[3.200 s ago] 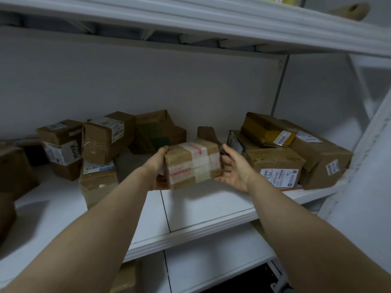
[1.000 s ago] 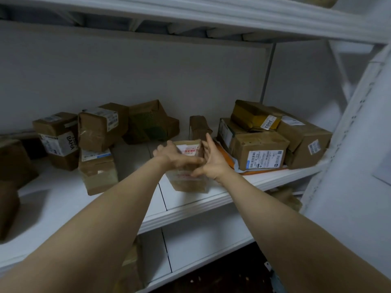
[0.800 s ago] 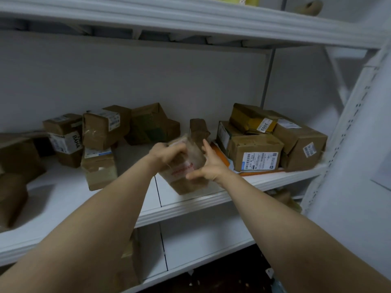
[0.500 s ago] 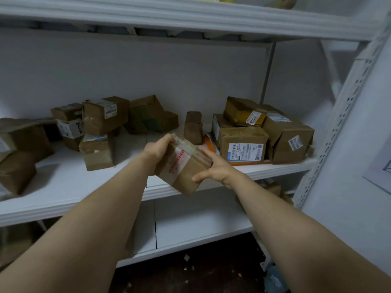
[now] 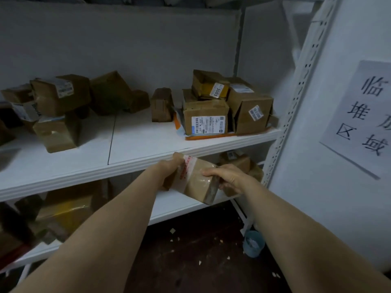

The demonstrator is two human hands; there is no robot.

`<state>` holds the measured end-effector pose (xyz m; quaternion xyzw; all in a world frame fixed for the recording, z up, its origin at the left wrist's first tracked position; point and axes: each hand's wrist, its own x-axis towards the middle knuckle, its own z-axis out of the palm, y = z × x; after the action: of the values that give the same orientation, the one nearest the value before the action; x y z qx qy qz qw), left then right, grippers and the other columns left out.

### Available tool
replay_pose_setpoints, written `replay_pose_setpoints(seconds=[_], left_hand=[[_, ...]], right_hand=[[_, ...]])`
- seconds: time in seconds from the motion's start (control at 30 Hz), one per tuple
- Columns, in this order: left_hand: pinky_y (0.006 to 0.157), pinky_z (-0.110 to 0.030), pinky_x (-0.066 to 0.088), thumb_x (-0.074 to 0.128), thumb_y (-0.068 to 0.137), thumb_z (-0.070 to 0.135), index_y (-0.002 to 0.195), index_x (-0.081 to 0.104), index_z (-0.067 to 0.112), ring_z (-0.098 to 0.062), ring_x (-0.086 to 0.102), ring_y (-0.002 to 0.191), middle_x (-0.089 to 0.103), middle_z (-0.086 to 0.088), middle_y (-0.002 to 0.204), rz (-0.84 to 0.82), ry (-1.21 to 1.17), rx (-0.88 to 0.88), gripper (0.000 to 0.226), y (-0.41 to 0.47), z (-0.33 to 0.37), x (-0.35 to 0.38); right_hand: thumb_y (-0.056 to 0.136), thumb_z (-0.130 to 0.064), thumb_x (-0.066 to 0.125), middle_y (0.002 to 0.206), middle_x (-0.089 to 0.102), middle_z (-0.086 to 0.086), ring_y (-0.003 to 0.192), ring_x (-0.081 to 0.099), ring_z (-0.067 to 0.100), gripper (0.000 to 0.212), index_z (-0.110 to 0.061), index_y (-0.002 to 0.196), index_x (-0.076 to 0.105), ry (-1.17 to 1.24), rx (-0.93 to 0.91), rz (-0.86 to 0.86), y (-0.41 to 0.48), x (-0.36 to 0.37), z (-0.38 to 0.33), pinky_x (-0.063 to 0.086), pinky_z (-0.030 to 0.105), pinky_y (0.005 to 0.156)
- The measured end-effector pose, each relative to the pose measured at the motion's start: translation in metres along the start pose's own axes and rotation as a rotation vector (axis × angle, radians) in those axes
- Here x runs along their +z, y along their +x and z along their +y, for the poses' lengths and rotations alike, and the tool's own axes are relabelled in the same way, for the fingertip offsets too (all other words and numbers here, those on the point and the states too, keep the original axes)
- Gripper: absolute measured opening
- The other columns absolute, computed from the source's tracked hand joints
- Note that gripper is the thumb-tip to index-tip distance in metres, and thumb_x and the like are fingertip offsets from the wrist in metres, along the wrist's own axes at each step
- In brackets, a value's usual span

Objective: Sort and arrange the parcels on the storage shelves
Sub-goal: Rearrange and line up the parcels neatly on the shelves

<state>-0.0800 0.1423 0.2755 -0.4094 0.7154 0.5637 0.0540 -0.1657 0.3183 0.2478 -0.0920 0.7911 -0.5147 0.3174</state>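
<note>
The left hand [image 5: 168, 169] grips one end of the taped parcel [image 5: 195, 182], the right hand [image 5: 229, 176] curls over the other, likely to steady its tilt. It hangs between them, probably bound for the lower shelf [image 5: 169, 208] just beneath

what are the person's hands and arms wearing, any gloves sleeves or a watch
Nothing shows. The left hand and right hand are ungloved, no rings seen. The left forearm and right forearm are bare to the frame edge: no sleeve, watch or bracelet.
</note>
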Motion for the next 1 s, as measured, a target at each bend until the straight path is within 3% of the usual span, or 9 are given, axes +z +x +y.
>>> replay_pose_setpoints(seconds=[0.1,0.17,0.27,0.33,0.43,0.57,0.73,0.83,1.0], left_hand=[[0.093,-0.041,0.044,0.058,0.091,0.04,0.129,0.049,0.01,-0.03,0.052,0.114,0.055,-0.011,0.121,-0.051,0.121,-0.004,0.049,0.009,-0.004,0.027],[0.095,-0.044,0.043,0.062,0.089,0.033,0.134,0.045,0.007,-0.033,0.046,0.123,0.048,-0.013,0.135,-0.094,0.23,-0.016,0.054,0.017,-0.008,0.041],[0.101,-0.044,0.039,0.062,0.091,0.027,0.141,0.036,0.004,-0.035,0.037,0.133,0.036,-0.015,0.147,-0.17,0.275,-0.039,0.061,0.034,-0.018,0.061],[0.101,-0.042,0.042,0.062,0.091,0.028,0.142,0.035,0.005,-0.033,0.041,0.13,0.037,-0.016,0.146,-0.199,0.316,-0.048,0.062,0.045,-0.027,0.067],[0.081,-0.034,0.045,0.06,0.091,0.023,0.132,0.047,0.002,-0.027,0.052,0.1,0.052,-0.016,0.122,-0.206,0.359,-0.055,0.048,0.076,-0.038,0.071],[0.07,-0.031,0.04,0.05,0.093,0.017,0.109,0.055,0.003,-0.023,0.047,0.08,0.053,-0.011,0.097,-0.23,0.327,-0.078,0.022,0.119,-0.046,0.076],[0.068,-0.03,0.045,0.043,0.096,0.006,0.107,0.054,0.005,-0.022,0.056,0.082,0.061,-0.016,0.115,-0.271,0.309,-0.121,0.016,0.177,-0.057,0.087],[0.061,-0.025,0.043,0.043,0.098,0.002,0.079,0.049,0.012,-0.016,0.054,0.068,0.059,-0.016,0.109,-0.296,0.332,-0.112,0.022,0.212,-0.063,0.096],[0.068,-0.029,0.046,0.044,0.098,0.002,0.075,0.046,0.011,-0.019,0.056,0.072,0.06,-0.021,0.112,-0.325,0.316,-0.112,0.025,0.251,-0.068,0.11]], right_hand=[[0.073,-0.019,0.081,0.085,0.067,0.009,0.057,0.063,0.003,0.042,-0.003,0.107,0.065,0.034,0.089,0.03,0.006,-0.011,0.027,0.05,0.019,0.049],[0.07,-0.016,0.079,0.099,0.068,0.007,0.083,0.066,0.011,0.052,-0.008,0.118,0.061,0.059,0.148,0.063,0.013,-0.012,0.046,0.055,0.024,0.068],[0.051,-0.023,0.084,0.11,0.067,0.0,0.1,0.062,0.013,0.075,-0.019,0.122,0.057,0.08,0.208,0.144,0.033,-0.01,0.067,0.052,0.023,0.07],[0.029,-0.035,0.087,0.115,0.064,0.0,0.105,0.061,0.015,0.1,-0.019,0.123,0.054,0.047,0.23,0.211,0.051,-0.007,0.081,0.056,0.029,0.082],[0.018,-0.051,0.085,0.123,0.058,0.001,0.116,0.054,0.02,0.124,-0.016,0.13,0.046,-0.053,0.275,0.286,0.095,0.002,0.107,0.05,0.035,0.097],[0.033,-0.046,0.089,0.129,0.052,0.005,0.12,0.051,0.026,0.117,-0.011,0.132,0.037,-0.112,0.299,0.324,0.11,0.023,0.097,0.047,0.041,0.101],[0.063,-0.022,0.088,0.141,0.037,0.014,0.128,0.044,0.03,0.098,-0.006,0.138,0.026,-0.119,0.33,0.391,0.157,0.037,0.103,0.044,0.036,0.104],[0.071,-0.02,0.083,0.143,0.029,0.015,0.128,0.042,0.031,0.091,-0.008,0.137,0.022,-0.122,0.374,0.392,0.186,0.04,0.113,0.042,0.034,0.099],[0.073,-0.023,0.082,0.141,0.027,0.017,0.124,0.043,0.032,0.087,-0.012,0.136,0.024,-0.139,0.452,0.402,0.219,0.045,0.125,0.043,0.032,0.09]])
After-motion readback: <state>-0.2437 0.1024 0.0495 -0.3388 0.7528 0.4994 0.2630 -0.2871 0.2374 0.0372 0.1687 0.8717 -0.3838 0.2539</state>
